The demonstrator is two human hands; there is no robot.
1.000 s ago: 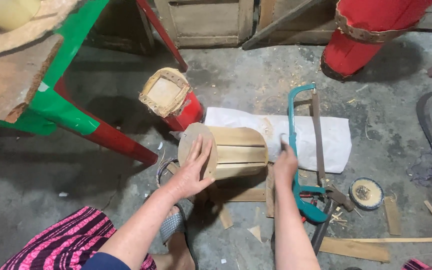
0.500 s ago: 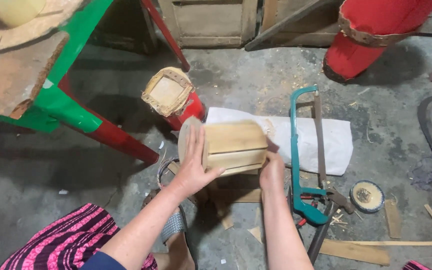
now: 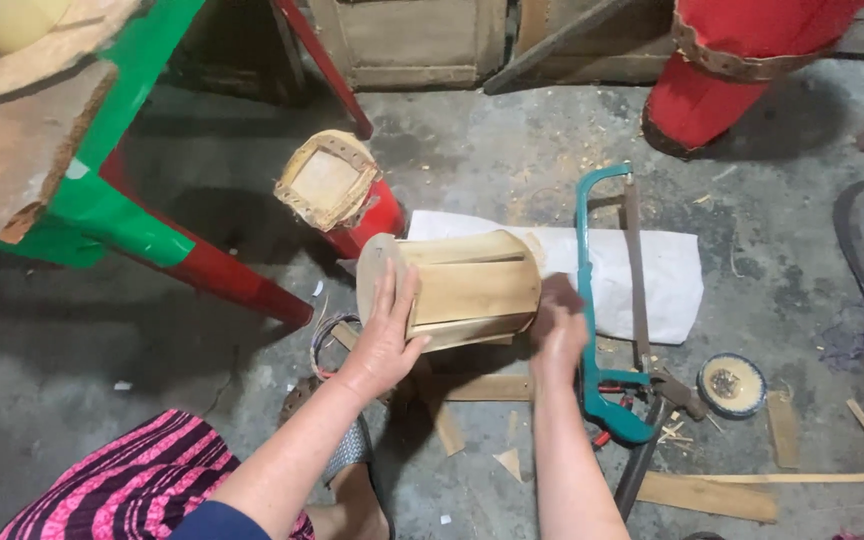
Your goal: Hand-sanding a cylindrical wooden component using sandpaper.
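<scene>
The wooden drum shell, a short barrel of pale staves, is lying on its side above the concrete floor, carried between both hands so that neither open end is bearing on the ground. The left hand is pressing flat, fingers spread, against the near round end, apparently steadying the staves from that side. The right hand is cupping the opposite end; it is blurred, so I cannot tell whether its fingers are curled over the rim or only pushing against it.

Just behind the shell, a white sheet is lying on the floor, probably serving as a clean resting place. A teal-framed hacksaw is lying across that sheet's near edge, just beside the right hand, its handle pointing toward the person for easy reach. Wood offcuts and shavings are lying scattered beneath and to the right. A small round tin is sitting near the saw handle. Farther back, a red-bodied drum is tilting against a green-and-red painted leg, and a large red drum is standing well apart at the top right.
</scene>
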